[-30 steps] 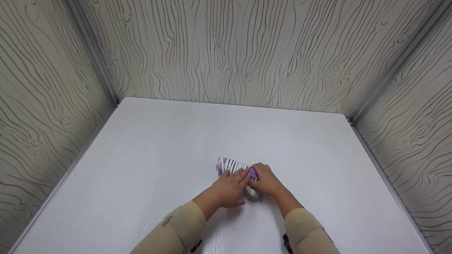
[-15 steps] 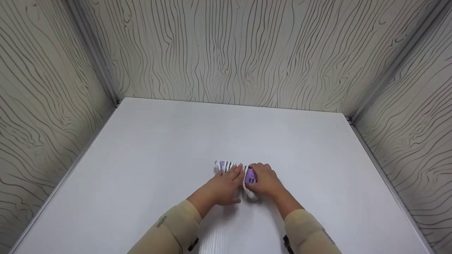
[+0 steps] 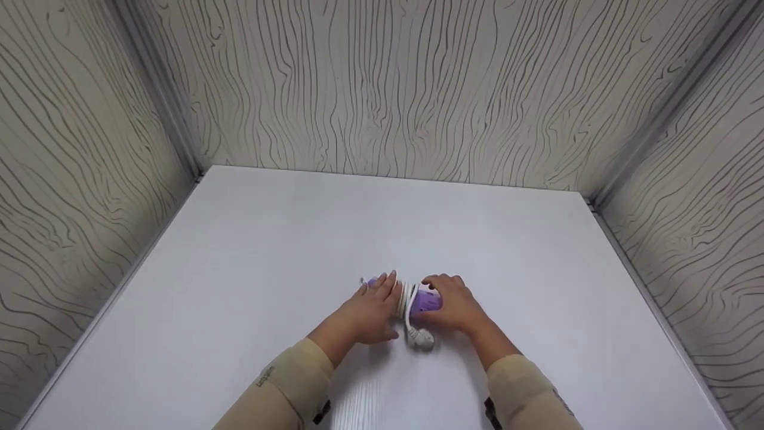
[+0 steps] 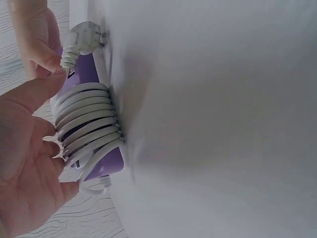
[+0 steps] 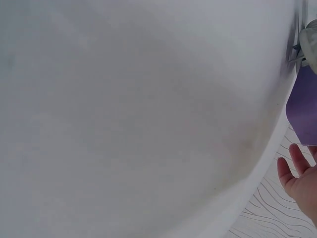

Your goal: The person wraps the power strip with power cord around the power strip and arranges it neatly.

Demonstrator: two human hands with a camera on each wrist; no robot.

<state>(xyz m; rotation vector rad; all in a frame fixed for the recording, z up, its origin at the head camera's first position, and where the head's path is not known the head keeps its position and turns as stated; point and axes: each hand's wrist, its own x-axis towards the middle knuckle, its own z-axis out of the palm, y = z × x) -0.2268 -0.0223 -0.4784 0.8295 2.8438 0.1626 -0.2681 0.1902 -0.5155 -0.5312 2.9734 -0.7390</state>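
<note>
A purple power strip (image 3: 427, 301) lies near the middle of the white table, its white cord (image 4: 89, 114) wound around it in several turns. The cord's plug (image 3: 421, 339) sticks out on the near side, prongs visible in the left wrist view. My left hand (image 3: 370, 310) rests over the wound part with fingers extended, its thumb close by the plug's neck. Around the strip's right end curves my right hand (image 3: 459, 304), with a gap between fingers and strip. In the right wrist view its fingertips (image 5: 285, 171) stand just off the purple end.
The white table (image 3: 268, 239) spreads out on all sides of the strip. Wood-grain panels (image 3: 370, 89) stand behind it and at both sides, joined by grey metal posts (image 3: 158, 89).
My left hand has slid left along the strip, baring cord turns and the plug. My right hand has loosened and drawn slightly right, showing more of the purple end.
</note>
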